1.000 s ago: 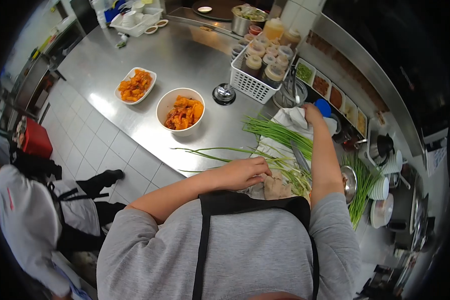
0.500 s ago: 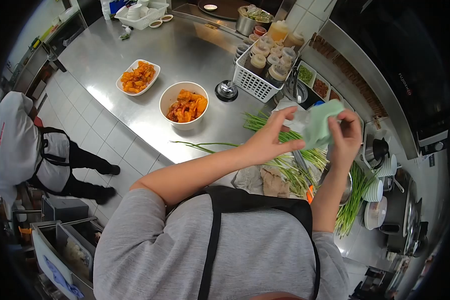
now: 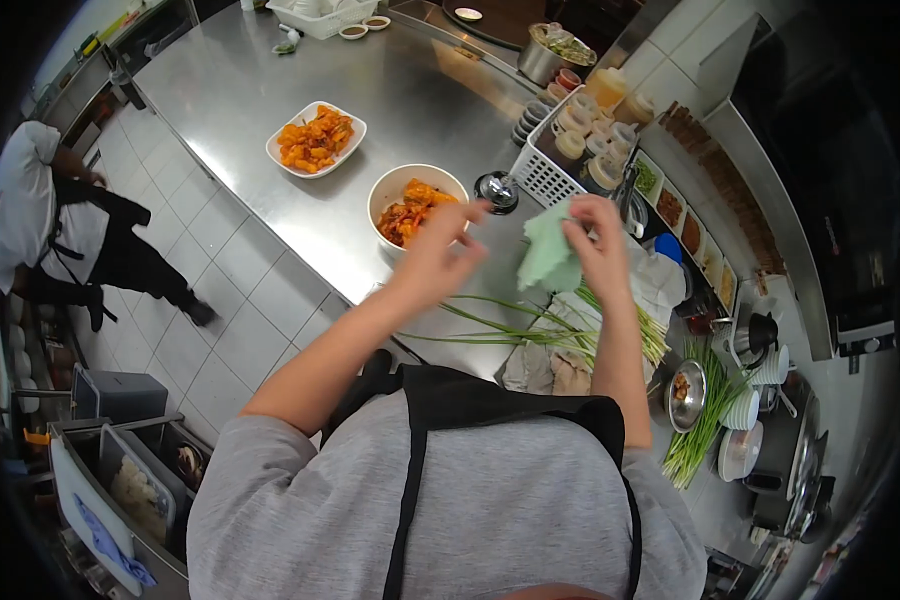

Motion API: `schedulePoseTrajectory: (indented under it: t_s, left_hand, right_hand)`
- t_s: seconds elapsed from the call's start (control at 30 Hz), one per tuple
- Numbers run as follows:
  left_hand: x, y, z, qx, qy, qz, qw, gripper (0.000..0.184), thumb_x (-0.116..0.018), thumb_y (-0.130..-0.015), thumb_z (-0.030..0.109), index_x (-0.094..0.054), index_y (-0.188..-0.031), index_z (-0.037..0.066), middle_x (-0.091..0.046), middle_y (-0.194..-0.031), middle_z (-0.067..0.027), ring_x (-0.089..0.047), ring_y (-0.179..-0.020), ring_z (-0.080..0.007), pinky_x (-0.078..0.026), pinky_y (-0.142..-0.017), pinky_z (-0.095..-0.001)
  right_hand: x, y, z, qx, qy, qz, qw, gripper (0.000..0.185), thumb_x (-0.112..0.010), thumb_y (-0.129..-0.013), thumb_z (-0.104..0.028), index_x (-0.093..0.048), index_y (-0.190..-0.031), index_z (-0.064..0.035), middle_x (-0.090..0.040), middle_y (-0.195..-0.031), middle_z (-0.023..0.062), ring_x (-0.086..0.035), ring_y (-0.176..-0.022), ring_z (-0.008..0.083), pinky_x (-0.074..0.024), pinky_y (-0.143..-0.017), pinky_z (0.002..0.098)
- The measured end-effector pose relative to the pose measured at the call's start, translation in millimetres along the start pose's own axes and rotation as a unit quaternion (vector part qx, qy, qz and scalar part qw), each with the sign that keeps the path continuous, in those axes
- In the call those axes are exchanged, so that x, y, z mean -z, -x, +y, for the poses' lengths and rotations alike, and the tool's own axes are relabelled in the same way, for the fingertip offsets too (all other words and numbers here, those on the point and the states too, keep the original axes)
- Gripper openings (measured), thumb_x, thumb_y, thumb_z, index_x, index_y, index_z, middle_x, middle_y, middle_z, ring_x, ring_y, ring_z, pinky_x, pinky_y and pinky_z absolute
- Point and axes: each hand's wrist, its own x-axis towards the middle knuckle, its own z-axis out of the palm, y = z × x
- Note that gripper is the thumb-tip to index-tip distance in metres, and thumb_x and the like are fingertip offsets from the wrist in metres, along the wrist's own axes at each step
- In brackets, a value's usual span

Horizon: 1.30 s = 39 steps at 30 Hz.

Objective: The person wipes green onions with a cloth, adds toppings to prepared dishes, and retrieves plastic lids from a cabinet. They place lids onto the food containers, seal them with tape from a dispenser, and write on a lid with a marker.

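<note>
My right hand pinches the green cloth between thumb and fingers near one edge; the remainder hangs loose over the steel counter, between the bell and the cut end of my reach over the scallions. My left hand is blurred, with its fingers spread and nothing visible between them. It overlaps the near side of the round white bowl in this view; I cannot tell whether it touches the rim or is held above it. Caution: a low sweep of the left fingers could dip them into the orange food or push the bowl, which sits near the counter edge; the cause would be misjudged height. Caution: the cloth is gripped at one side only, so its free corner could trail across the scallions or snag on the bell if lowered while moving sideways. A weak pinch could also let it slip and fall onto the greens. The height of the cloth above the counter cannot be read from this angle. The loose scallion tips project toward the front edge and could be dragged by a forearm passing low. The square white dish stands beyond the bowl, well apart from both hands, and presents the least risk.
</note>
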Motion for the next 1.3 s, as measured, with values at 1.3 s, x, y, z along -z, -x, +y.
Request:
schedulePoseTrajectory:
  t_s: [1.3]
  left_hand:
    - [120.9,-46.6,-97.9,0.066,-0.170,0.145,0.973,0.017,-0.050,-0.081,0.009,-0.053,-0.095,0.000,-0.056,-0.079,-0.0153,-0.055,-0.067,-0.0251,-0.043,-0.063,-0.0341]
  right_hand:
    - [-89.7,-84.6,31.7,0.007,0.119,-0.379,0.918,0.023,-0.053,-0.067,0.004,-0.058,-0.088,-0.0033,-0.058,-0.086,0.0073,-0.057,-0.079,0.0201,-0.0443,-0.069,0.0285]
